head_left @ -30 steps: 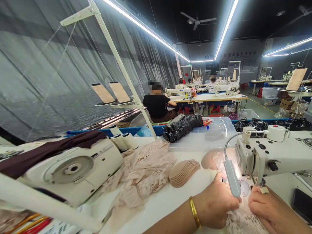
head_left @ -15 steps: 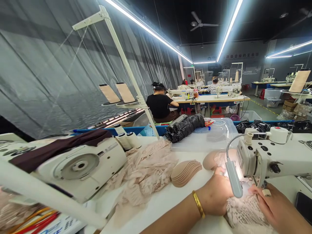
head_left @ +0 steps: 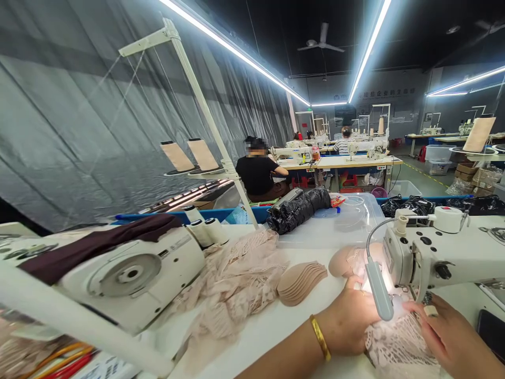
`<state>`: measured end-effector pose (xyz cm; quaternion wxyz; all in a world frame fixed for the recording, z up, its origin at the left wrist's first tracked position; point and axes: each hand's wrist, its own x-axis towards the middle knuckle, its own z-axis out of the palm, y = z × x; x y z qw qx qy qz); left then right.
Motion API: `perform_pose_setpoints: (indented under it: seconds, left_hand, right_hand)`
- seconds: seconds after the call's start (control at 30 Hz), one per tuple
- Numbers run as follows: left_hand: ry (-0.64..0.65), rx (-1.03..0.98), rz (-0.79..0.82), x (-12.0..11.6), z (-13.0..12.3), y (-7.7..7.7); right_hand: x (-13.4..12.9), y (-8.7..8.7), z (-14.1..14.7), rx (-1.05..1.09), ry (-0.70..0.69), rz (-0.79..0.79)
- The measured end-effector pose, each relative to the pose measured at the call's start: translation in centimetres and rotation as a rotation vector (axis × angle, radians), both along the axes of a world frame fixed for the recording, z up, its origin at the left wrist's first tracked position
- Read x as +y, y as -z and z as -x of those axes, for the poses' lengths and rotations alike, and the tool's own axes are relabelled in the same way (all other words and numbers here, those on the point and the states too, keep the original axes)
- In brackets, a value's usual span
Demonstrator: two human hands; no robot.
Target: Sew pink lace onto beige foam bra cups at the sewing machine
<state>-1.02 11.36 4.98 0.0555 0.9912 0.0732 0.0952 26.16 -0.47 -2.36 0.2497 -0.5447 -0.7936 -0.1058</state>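
Beige lace fabric (head_left: 400, 345) lies under the head of a white sewing machine (head_left: 410, 250), lit by a grey gooseneck lamp (head_left: 379, 289). My left hand (head_left: 347, 316), a gold bangle at its wrist, is closed on the lace left of the needle area; the lamp hides some of its fingers. From the right, my right hand (head_left: 445, 326) pinches the lace close to the needle area, a pale band round one finger. A rounded beige cup (head_left: 342, 261) with lace shows beyond my left hand. Left of it rests a stack of beige bra pads (head_left: 302, 283).
More beige lace (head_left: 240, 284) is heaped on the table's left. Beside it stand another sewing machine (head_left: 134, 273), thread cones (head_left: 215, 230) and a slanting thread stand (head_left: 201, 110). Behind are a black plastic-wrapped bundle (head_left: 300, 208) and a clear lid (head_left: 355, 216). A co-worker (head_left: 258, 171) sits ahead.
The view has shifted slightly. Both hands stay on the lace at nearly the same place, with the right fingers a little flatter beside the needle area.
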Motion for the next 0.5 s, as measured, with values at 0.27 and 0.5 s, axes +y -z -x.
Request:
perform_pose_setpoints:
  seconds: [0.27, 0.5]
  left_hand:
    - [-0.315, 0.102, 0.039, -2.5, -0.5, -0.7]
    - [-0.315, 0.264, 0.169, -3.4, 0.1, -2.7]
  right_hand:
    - [0.0, -4.0, 4.3, -0.126, -0.215, -0.13]
    - [0.7, 0.1, 1.7, -0.085, -0.051, -0.04]
